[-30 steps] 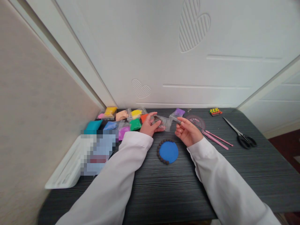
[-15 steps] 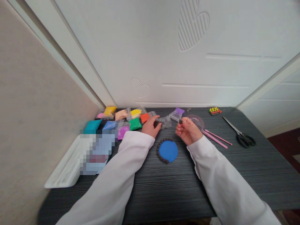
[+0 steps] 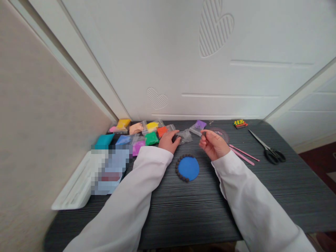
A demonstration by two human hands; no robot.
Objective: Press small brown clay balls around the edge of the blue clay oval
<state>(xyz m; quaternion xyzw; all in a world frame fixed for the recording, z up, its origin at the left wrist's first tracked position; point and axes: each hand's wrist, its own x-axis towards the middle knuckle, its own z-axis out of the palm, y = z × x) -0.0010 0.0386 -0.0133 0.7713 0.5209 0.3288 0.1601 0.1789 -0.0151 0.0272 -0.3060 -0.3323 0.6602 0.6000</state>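
A clear plastic bag (image 3: 186,136) with dark clay lies at the back of the table. My left hand (image 3: 168,141) is down over its left end, thumb and fingers curled round the dark lump. Between the thumb and fingertips of my right hand (image 3: 213,142) is a small piece of dark clay (image 3: 204,134), partly hidden. In front of both hands lies a flat blue clay disc (image 3: 189,168). Several dark clay balls (image 3: 177,168) line its left and top edge.
Clay packets, including a green one (image 3: 151,138) and a purple one (image 3: 200,125), lie along the back. A white tray (image 3: 73,189) stands left. Scissors (image 3: 270,150), pink tools (image 3: 244,155) and a small yellow-and-red item (image 3: 240,124) lie right.
The bag went from held up between my hands to resting on the table under my left hand. My right hand came away with a small dark clay piece and shifted slightly right.
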